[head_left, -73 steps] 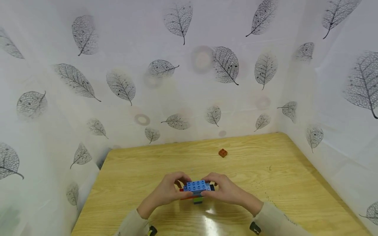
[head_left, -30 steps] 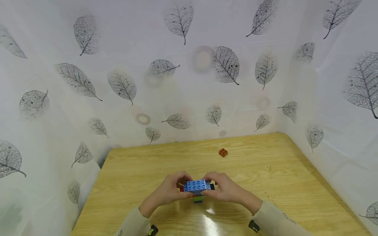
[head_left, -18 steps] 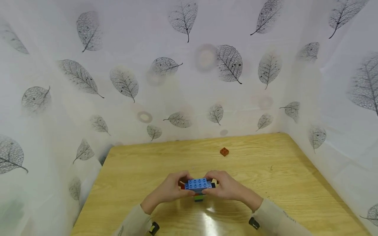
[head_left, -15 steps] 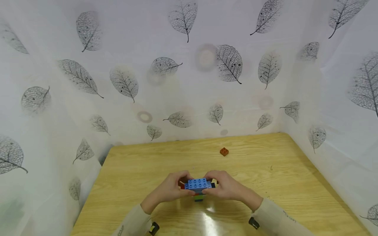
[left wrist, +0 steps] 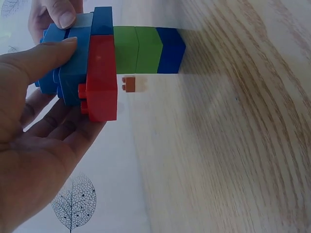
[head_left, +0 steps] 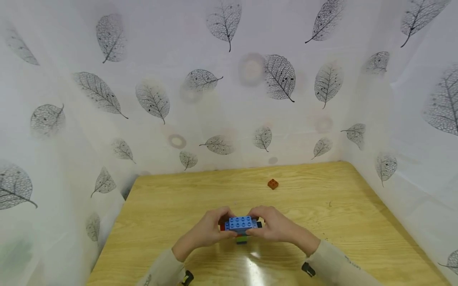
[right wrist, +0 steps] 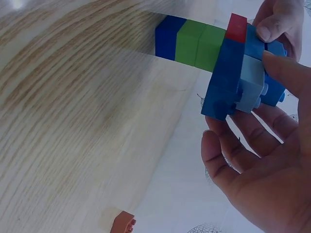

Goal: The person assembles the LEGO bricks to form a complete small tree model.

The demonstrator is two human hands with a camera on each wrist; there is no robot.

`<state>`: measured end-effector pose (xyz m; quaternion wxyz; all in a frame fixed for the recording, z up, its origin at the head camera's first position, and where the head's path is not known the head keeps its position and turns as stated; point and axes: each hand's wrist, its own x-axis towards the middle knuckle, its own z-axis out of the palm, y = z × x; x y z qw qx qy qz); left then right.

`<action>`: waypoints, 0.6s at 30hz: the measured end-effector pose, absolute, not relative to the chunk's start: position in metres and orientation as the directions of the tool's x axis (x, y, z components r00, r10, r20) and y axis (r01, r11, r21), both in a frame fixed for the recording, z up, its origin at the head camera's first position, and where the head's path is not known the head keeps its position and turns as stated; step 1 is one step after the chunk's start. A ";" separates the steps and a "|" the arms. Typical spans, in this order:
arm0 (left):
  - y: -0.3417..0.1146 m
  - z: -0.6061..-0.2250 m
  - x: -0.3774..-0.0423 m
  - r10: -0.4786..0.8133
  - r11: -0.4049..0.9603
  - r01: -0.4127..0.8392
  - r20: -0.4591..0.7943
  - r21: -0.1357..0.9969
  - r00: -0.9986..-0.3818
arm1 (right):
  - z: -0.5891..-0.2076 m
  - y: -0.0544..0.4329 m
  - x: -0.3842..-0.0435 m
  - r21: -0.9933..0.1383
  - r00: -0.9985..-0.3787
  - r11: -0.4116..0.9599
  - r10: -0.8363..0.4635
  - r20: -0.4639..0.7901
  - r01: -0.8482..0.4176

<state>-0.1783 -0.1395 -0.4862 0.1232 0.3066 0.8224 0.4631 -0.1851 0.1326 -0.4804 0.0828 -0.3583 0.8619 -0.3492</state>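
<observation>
A tower of toy building bricks stands upright on the table, topped by a blue brick with studs facing up. Its narrow column has a dark blue brick at the bottom and green bricks above. Over these lies a wider layer, with a red brick on the left and a dark blue brick on the right. A light blue brick sits above that layer. My left hand pinches the upper left bricks, thumb in front, fingers behind. On the right side, my right hand grips likewise.
A small orange-brown brick lies alone near the back of the wooden table. White curtains printed with leaves enclose the table at the back and both sides.
Both hands keep their hold on the upper bricks, and the tower stays in place. The head view shifts slightly. Less of the red brick shows beside the left hand than at first.
</observation>
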 end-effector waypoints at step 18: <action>-0.137 -0.493 -0.173 0.619 0.363 0.459 0.159 0.811 -0.769 | -0.475 0.132 -0.186 -0.636 -0.707 0.508 -0.702 0.086 -0.581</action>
